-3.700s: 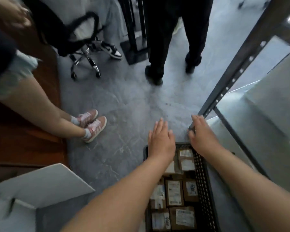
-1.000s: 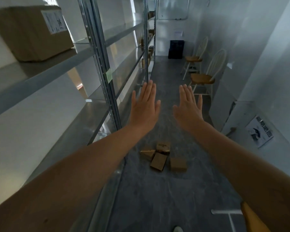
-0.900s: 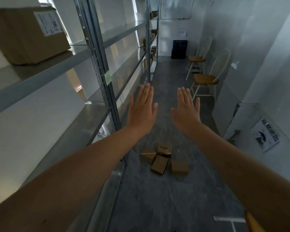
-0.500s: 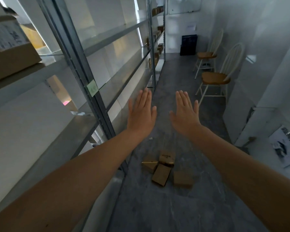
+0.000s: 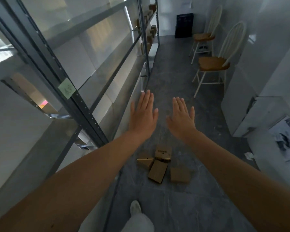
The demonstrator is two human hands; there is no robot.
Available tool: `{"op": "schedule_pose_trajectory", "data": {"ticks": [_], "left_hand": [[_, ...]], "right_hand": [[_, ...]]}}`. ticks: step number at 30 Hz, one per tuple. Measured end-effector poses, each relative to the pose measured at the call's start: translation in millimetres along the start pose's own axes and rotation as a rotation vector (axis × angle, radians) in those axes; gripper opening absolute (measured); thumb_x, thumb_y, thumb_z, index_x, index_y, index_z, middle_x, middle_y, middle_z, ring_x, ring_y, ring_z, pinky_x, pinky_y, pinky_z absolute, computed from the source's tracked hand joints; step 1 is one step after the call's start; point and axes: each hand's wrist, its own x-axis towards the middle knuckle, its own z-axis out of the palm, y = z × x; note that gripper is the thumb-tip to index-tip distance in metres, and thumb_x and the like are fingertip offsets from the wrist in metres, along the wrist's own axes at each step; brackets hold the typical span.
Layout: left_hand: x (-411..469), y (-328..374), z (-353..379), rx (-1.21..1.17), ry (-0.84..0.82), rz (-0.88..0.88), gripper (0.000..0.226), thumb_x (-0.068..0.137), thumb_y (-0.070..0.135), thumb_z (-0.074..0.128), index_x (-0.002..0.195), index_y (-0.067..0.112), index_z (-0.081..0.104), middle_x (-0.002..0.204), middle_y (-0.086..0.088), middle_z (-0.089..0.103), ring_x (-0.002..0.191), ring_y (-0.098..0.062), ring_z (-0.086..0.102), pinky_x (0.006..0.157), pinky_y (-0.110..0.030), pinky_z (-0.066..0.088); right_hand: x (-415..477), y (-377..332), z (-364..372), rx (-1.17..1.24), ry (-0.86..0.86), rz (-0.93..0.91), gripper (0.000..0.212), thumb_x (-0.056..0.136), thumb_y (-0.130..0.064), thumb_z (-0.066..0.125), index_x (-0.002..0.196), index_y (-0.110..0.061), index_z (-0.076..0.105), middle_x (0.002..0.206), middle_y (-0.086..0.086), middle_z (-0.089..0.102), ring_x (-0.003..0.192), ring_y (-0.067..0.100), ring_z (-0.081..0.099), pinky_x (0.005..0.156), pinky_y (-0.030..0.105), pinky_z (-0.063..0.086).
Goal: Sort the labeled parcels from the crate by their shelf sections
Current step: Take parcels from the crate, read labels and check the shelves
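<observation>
Both my arms stretch forward over a grey aisle floor. My left hand (image 5: 143,116) and my right hand (image 5: 181,118) are held flat, palms down, fingers straight, holding nothing. Below and beyond them several small brown cardboard parcels (image 5: 159,166) lie in a loose pile on the floor. A metal shelf rack (image 5: 84,111) runs along the left, with a pale green sticky note (image 5: 67,87) on its upright. More small parcels (image 5: 149,33) sit on the far shelves. The crate is out of view.
Two wooden chairs with white frames (image 5: 214,64) stand against the right wall, a black box (image 5: 184,25) at the aisle's end. A poster (image 5: 286,139) leans low on the right wall. My leg and shoe (image 5: 136,210) show at the bottom.
I have left the crate and now face down the shelf aisle. Over the last second the view tilted down and moved forward; both hands stayed flat and empty.
</observation>
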Motion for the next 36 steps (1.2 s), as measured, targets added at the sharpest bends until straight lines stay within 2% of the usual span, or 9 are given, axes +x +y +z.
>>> {"op": "schedule_pose_trajectory", "data": {"ticks": [3,15,24,28,36], "left_hand": [[26.0,-14.1,21.2,-0.002,-0.034,0.008,0.059,0.106,0.038,0.02,0.157,0.015,0.001,0.165,0.001,-0.007,0.151,-0.013,-0.01,0.123,-0.048,-0.001],[145.1,-106.6,93.0,-0.056,-0.191,-0.004,0.058,0.106,0.036,0.021,0.157,0.016,0.001,0.165,0.002,-0.006,0.151,-0.011,-0.01,0.123,-0.046,-0.006],[197.7,-205.3,175.6,-0.069,-0.315,-0.043,0.058,0.106,0.036,0.022,0.157,0.015,0.005,0.166,0.001,-0.002,0.152,-0.012,-0.006,0.123,-0.047,-0.003],[187.6,-236.9,238.3,-0.103,-0.4,-0.142,0.057,0.106,0.035,0.022,0.157,0.014,0.007,0.166,0.001,-0.001,0.152,-0.012,-0.004,0.123,-0.046,-0.002],[102.1,-283.0,396.8,-0.079,-0.636,-0.244,0.056,0.106,0.034,0.024,0.157,0.015,0.011,0.165,0.001,0.002,0.152,-0.013,-0.004,0.122,-0.046,0.003]], "right_hand": [[29.7,3.7,15.1,-0.009,-0.012,0.027,0.071,0.1,-0.03,0.035,0.155,-0.014,-0.006,0.164,0.0,-0.009,0.149,0.013,-0.016,0.118,0.047,-0.012],[163.3,-12.3,88.9,0.058,-0.096,0.157,0.071,0.099,-0.026,0.036,0.156,-0.013,-0.004,0.164,-0.001,-0.006,0.15,0.013,-0.013,0.12,0.048,-0.009],[238.3,-30.1,195.2,0.081,-0.142,0.226,0.068,0.099,-0.028,0.034,0.156,-0.013,0.0,0.165,-0.001,-0.002,0.15,0.012,-0.01,0.12,0.047,-0.007],[218.8,-12.8,265.6,0.084,-0.282,0.302,0.068,0.098,-0.026,0.034,0.156,-0.014,0.0,0.164,-0.003,-0.004,0.15,0.011,-0.012,0.119,0.047,-0.011],[174.7,54.1,428.2,0.053,-0.588,0.363,0.063,0.1,-0.023,0.031,0.156,-0.014,0.003,0.164,-0.002,0.001,0.15,0.012,-0.007,0.122,0.047,-0.001]]}}
